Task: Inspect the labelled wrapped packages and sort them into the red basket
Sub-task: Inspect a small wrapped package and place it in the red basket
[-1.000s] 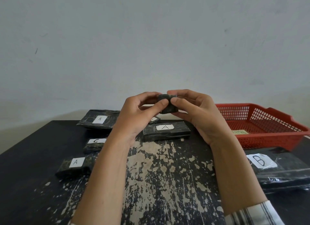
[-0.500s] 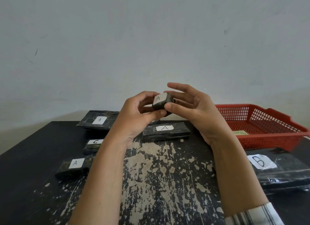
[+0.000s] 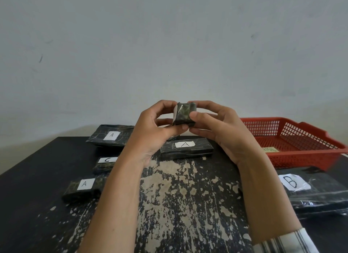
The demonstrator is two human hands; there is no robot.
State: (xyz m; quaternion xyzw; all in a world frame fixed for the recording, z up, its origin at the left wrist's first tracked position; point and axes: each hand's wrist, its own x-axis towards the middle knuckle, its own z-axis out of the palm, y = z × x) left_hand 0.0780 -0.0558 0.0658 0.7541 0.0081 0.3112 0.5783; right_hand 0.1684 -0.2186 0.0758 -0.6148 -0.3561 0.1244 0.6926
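- Now the small dark plastic-wrapped package point(image 3: 184, 114) is rotated: the white "A" label that faced the camera half a second ago points left, and only its edge shows.
- The left hand point(image 3: 156, 128) and right hand point(image 3: 220, 128) both pinch it, fingers and thumbs curled round its sides.
- It's held up over the worn black table point(image 3: 188, 205).
- Label looks read, so the next step is probably the red plastic mesh basket point(image 3: 301, 158), off to the right.

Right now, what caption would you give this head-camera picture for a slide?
Left hand and right hand hold a small wrapped package above a worn table with labelled packages and a red basket.
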